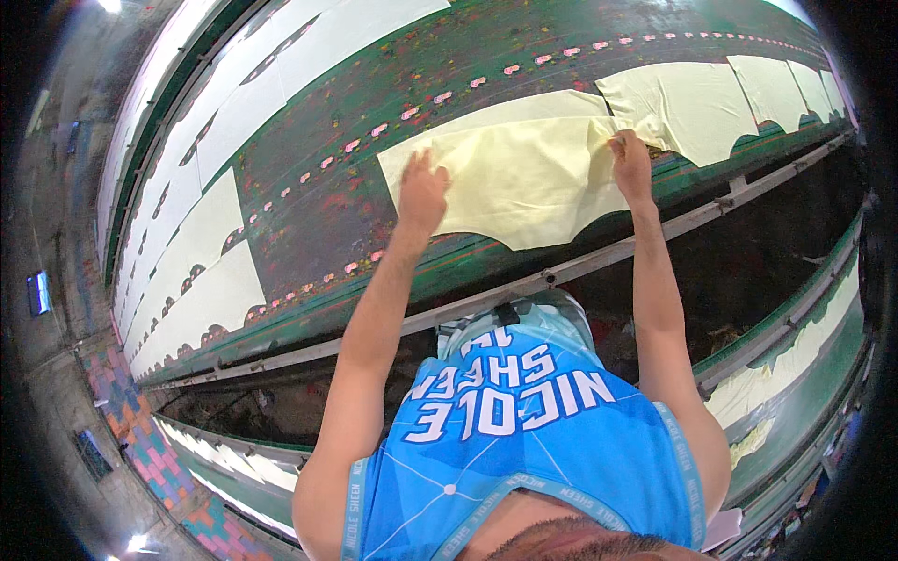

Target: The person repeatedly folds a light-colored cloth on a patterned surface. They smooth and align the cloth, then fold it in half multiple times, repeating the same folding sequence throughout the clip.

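A pale yellow cut fabric panel [526, 179] lies before me over the long green table, its curved cut-outs towards me. Over the panel's left end is my left hand [424, 188], slightly blurred, its fingers apart; whether it touches the cloth I cannot tell. My right hand [631, 165] pinches the panel's upper right corner between thumb and fingers. Just beyond that hand, a wrinkled yellow panel [673, 105] comes close to the held one. Another yellow layer [519, 109] shows behind the far edge of the panel.
The green table [330, 210] bears rows of small pink printed marks. White panels [316, 49] line its far side, and more yellow panels [224, 280] lie to the left. A metal rail [673, 228] runs along the near edge. Behind me stands another table with pale cloth [786, 357].
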